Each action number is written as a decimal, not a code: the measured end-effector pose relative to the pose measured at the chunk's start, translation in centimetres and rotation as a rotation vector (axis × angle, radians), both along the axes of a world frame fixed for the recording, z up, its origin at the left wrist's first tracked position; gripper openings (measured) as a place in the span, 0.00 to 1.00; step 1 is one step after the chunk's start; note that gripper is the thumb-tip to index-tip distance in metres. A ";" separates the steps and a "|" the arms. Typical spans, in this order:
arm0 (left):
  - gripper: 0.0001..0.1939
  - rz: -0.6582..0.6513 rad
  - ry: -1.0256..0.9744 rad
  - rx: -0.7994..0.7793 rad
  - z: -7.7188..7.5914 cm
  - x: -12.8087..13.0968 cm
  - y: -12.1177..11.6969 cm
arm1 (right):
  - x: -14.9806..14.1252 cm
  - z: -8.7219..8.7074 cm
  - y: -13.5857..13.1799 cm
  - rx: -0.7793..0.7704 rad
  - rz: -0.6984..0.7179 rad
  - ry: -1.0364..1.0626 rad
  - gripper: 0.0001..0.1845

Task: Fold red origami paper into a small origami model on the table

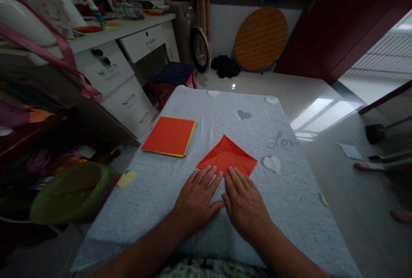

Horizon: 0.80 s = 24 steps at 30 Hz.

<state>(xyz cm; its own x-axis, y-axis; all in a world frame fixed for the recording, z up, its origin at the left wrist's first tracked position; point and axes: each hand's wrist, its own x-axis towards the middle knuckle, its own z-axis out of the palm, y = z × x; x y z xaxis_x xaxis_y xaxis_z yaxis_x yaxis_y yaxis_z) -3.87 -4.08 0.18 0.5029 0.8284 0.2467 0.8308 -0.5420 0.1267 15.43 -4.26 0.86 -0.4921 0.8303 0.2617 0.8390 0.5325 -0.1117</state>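
Note:
A red sheet of origami paper (227, 151), folded and creased, lies on the cloth-covered table with one corner pointing away from me. My left hand (198, 194) rests flat at its near left edge, fingertips touching the paper. Beside it, my right hand (243, 196) lies flat with its fingertips on the near edge too. The two thumbs almost meet below the paper. Both hands have their fingers stretched out, and the paper's near edge is partly hidden under them. Left of the folded sheet sits a stack of coloured paper (170, 135), red on top with yellow showing beneath.
A pale blue cloth with hearts (244, 115) covers the table. At the left stand a green-lined bin (72, 192) and a white desk (112, 80) with drawers. Beyond the table are a stool (177, 74), a washing machine (199, 48) and a round wooden tabletop (261, 37).

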 end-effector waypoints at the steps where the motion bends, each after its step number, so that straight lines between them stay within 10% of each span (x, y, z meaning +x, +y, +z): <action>1: 0.33 0.001 0.002 -0.006 -0.1 0.0 0.0 | 0.0 0.0 0.0 0.006 -0.003 0.001 0.24; 24: 0.36 -0.045 0.063 -0.115 0.3 -1.0 -0.2 | -0.9 1.2 1.1 -0.062 -0.033 -0.052 0.21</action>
